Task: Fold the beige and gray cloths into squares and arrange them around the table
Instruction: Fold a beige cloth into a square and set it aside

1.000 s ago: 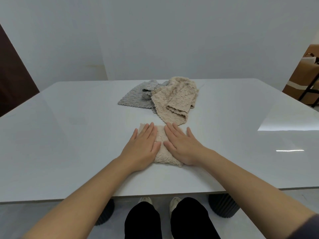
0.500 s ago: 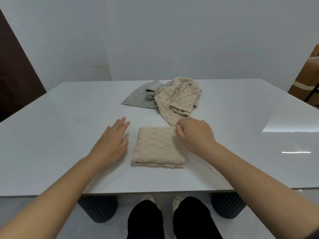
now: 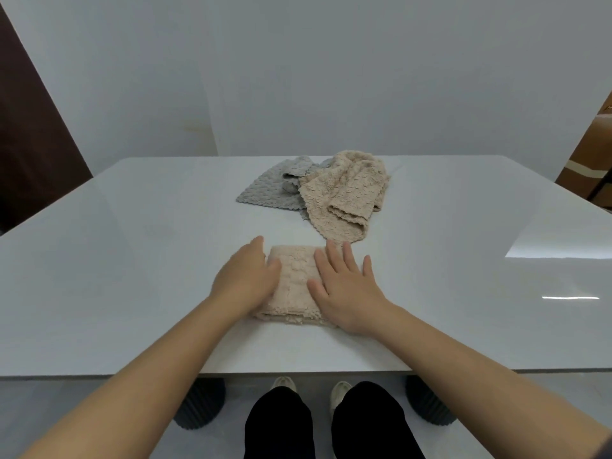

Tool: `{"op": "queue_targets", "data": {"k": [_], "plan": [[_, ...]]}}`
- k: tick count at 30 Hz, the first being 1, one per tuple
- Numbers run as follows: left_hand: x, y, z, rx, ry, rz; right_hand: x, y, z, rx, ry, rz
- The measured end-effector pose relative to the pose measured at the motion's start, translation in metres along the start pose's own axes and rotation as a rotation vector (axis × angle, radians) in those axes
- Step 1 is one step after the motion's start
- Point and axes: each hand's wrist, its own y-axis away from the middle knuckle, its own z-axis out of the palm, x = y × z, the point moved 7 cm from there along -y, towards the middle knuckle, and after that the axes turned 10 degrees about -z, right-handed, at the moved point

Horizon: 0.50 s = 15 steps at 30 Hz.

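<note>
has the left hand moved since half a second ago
Yes: the left hand went right, off the table onto the left edge of the folded beige cloth.

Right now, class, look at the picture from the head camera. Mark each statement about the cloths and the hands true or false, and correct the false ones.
1. The left hand and right hand lie flat on the folded beige cloth. True.
2. The gray cloth is folded into a neat square. False: it lies loose and rumpled.
3. The crumpled beige cloth partly overlaps the gray cloth. True.
4. The right hand pinches a corner of the folded beige cloth. False: its fingers are straight and spread on top.
5. The folded beige cloth sits at the far edge of the table. False: it sits near the front edge.
</note>
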Motion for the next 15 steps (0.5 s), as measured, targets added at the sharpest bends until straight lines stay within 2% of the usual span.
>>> {"op": "queue_targets", "data": {"k": [2,4,6,8,10,13,15], "plan": [[-0.011,-0.011,-0.005,-0.062,0.114,-0.202,0.001,0.000,0.000,0.019,-0.012,0.004],[-0.012,-0.013,0.002,-0.265,0.240,-0.337,0.000,0.000,0.000,0.026,-0.024,0.004],[-0.008,-0.012,0.005,-0.386,0.230,-0.383,0.000,-0.001,0.000,0.034,-0.037,0.006],[-0.003,-0.014,0.005,-0.402,0.238,-0.371,0.000,-0.001,-0.003,0.057,-0.083,0.002],[0.001,-0.015,0.003,-0.387,0.354,-0.318,0.001,-0.004,-0.010,0.139,-0.267,0.007],[0.000,-0.016,-0.007,-0.348,0.620,-0.235,0.005,-0.010,-0.028,0.386,-0.688,0.041],[-0.008,-0.018,-0.020,-0.289,0.720,-0.205,0.007,-0.019,-0.031,0.459,-0.977,0.118]]}}
